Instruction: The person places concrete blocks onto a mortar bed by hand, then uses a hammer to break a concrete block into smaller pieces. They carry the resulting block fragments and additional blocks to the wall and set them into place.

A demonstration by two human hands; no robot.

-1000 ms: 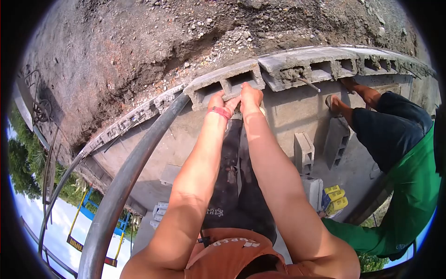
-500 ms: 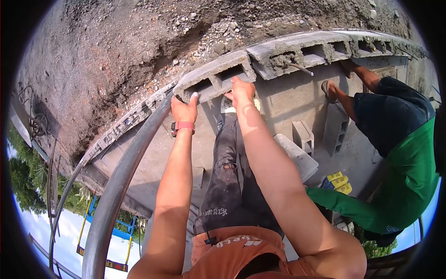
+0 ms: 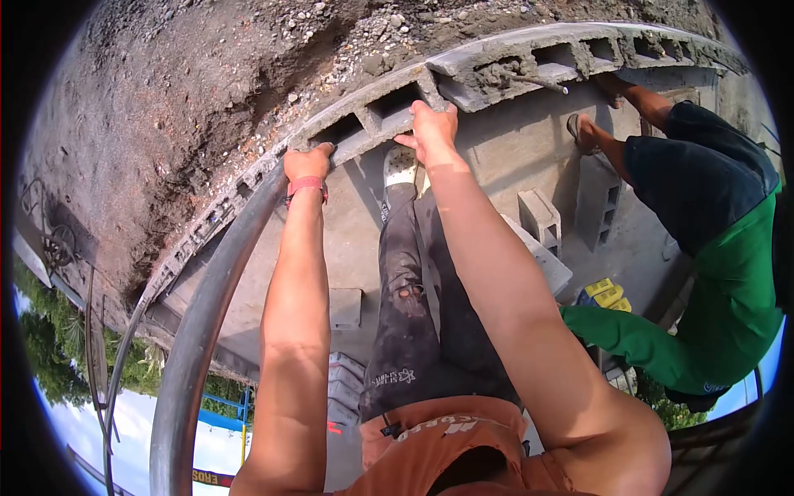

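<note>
A grey hollow concrete block lies on top of a low block wall, at the left end of the laid course. My left hand, with a red band at the wrist, grips the block's left end. My right hand holds its right end, fingers over the near edge beside the neighbouring mortar-filled block. My dark trousers and white shoe show below, between my arms.
Dirt and gravel bank up behind the wall. A thick grey pipe curves along my left arm. Another person in a green shirt stands at the right. Loose blocks and a yellow box lie on the slab.
My left hand has slid from the block's middle, beside my right hand, out to its left end. My right hand stays near the right end. The view has shifted upward.
</note>
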